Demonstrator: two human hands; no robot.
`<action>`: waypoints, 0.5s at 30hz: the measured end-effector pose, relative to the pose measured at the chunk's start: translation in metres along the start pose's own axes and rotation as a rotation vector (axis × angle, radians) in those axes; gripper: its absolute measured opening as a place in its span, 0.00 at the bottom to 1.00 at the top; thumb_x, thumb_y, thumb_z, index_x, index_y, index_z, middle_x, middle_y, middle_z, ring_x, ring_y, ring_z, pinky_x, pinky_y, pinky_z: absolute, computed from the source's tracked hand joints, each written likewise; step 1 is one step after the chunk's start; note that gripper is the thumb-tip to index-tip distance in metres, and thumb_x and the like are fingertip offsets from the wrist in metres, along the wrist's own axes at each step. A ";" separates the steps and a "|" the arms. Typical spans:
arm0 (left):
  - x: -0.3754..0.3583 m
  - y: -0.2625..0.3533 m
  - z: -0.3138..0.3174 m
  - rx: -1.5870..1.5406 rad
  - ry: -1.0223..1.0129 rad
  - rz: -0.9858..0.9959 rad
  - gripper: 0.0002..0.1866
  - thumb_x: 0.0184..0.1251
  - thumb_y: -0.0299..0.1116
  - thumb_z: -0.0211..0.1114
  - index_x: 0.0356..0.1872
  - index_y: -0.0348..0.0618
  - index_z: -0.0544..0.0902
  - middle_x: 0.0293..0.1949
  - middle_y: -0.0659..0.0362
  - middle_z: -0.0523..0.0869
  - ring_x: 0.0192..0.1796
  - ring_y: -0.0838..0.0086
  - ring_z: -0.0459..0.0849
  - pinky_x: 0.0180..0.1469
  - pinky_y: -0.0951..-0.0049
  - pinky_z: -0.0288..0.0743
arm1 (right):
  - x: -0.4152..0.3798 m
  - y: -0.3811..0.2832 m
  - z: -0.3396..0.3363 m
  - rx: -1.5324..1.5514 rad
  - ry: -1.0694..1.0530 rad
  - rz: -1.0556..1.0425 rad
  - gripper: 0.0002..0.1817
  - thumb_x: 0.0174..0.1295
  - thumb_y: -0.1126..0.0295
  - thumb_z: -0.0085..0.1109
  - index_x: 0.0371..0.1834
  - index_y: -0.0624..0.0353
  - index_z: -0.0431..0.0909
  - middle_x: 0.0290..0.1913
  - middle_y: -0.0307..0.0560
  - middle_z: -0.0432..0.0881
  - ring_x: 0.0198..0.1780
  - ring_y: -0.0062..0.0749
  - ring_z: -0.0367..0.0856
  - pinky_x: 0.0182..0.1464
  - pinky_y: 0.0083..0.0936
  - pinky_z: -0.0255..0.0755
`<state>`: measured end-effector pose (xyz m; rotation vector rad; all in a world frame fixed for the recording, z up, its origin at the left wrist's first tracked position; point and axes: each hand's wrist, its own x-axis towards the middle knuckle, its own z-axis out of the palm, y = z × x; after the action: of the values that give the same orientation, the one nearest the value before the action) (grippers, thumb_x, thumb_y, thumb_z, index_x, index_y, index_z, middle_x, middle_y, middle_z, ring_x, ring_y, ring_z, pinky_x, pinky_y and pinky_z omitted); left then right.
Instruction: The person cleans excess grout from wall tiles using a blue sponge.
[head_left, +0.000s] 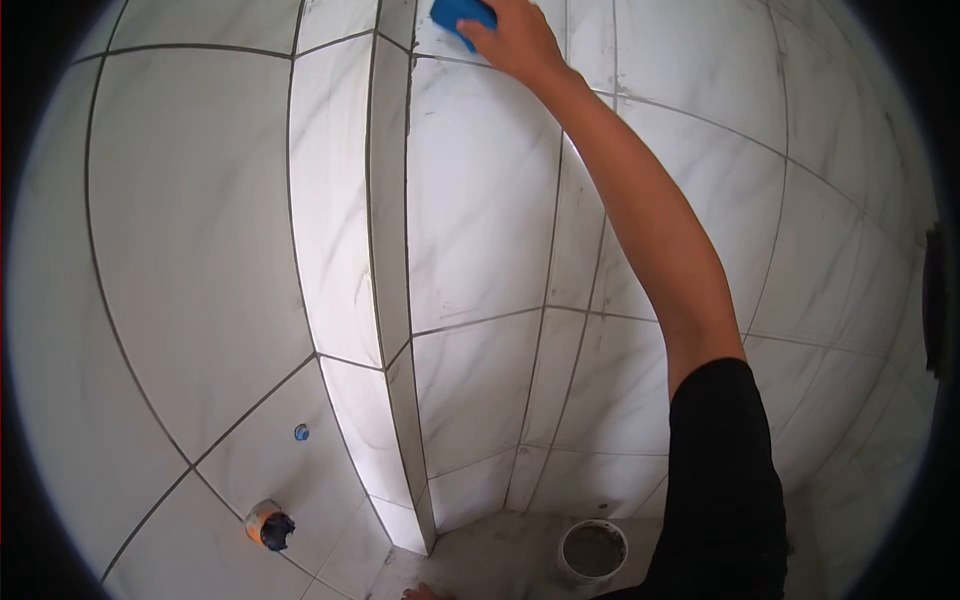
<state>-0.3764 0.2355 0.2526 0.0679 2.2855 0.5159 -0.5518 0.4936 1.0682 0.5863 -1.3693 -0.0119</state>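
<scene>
High on the marble-patterned tile wall [485,210], at my view's top edge: one blue block [458,14], probably a sponge, partly cropped. Held by: right hand [522,42], closed on it, thumb across the lower face. Key relation: block lies left of the palm, just right of the inner-corner joint beside the tiled projection [332,200]; its long axis I cannot settle, the top being cut off. Nearer hand: the right, arm outstretched from a black sleeve [722,460]. Left hand: perhaps the skin at the bottom edge; grip I cannot tell. Below: white bucket [576,576], grey contents; orange pipe stub [256,522]; blue plug [302,432].
</scene>
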 end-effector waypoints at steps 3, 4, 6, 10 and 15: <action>0.012 -0.001 -0.002 -0.040 0.038 -0.072 0.52 0.68 0.67 0.55 0.80 0.39 0.52 0.78 0.37 0.58 0.79 0.41 0.57 0.77 0.44 0.54 | 0.024 0.001 0.033 -0.036 -0.006 0.135 0.23 0.62 0.64 0.63 0.58 0.65 0.79 0.54 0.71 0.77 0.57 0.64 0.77 0.60 0.47 0.74; 0.016 -0.001 -0.001 -0.052 0.055 -0.096 0.52 0.68 0.68 0.55 0.81 0.39 0.52 0.78 0.38 0.58 0.79 0.42 0.57 0.77 0.45 0.54 | 0.027 0.005 0.044 -0.030 -0.003 0.131 0.23 0.62 0.64 0.63 0.58 0.65 0.79 0.54 0.71 0.77 0.57 0.64 0.77 0.60 0.47 0.74; 0.023 -0.004 0.003 -0.067 0.079 -0.149 0.52 0.67 0.69 0.55 0.81 0.40 0.52 0.78 0.39 0.59 0.80 0.45 0.57 0.77 0.46 0.54 | 0.019 0.013 0.062 -0.033 -0.056 0.082 0.22 0.63 0.64 0.63 0.57 0.64 0.79 0.53 0.69 0.77 0.56 0.63 0.77 0.59 0.47 0.75; 0.057 -0.041 0.029 -0.024 0.061 -0.021 0.52 0.68 0.68 0.54 0.81 0.42 0.52 0.78 0.39 0.59 0.80 0.44 0.54 0.78 0.46 0.51 | -0.027 0.004 0.077 -0.091 -0.185 -0.042 0.20 0.63 0.63 0.62 0.54 0.64 0.81 0.51 0.68 0.77 0.54 0.62 0.78 0.56 0.48 0.76; 0.034 -0.020 0.019 -0.159 0.064 -0.083 0.51 0.68 0.68 0.56 0.80 0.40 0.53 0.79 0.39 0.56 0.80 0.41 0.53 0.78 0.44 0.49 | -0.098 -0.040 0.030 -0.094 -0.488 -0.035 0.17 0.64 0.68 0.57 0.55 0.55 0.87 0.43 0.55 0.76 0.44 0.47 0.81 0.50 0.39 0.76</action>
<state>-0.3845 0.2307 0.2093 -0.1227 2.2902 0.6624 -0.5886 0.4814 0.9654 0.5474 -1.8198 -0.2608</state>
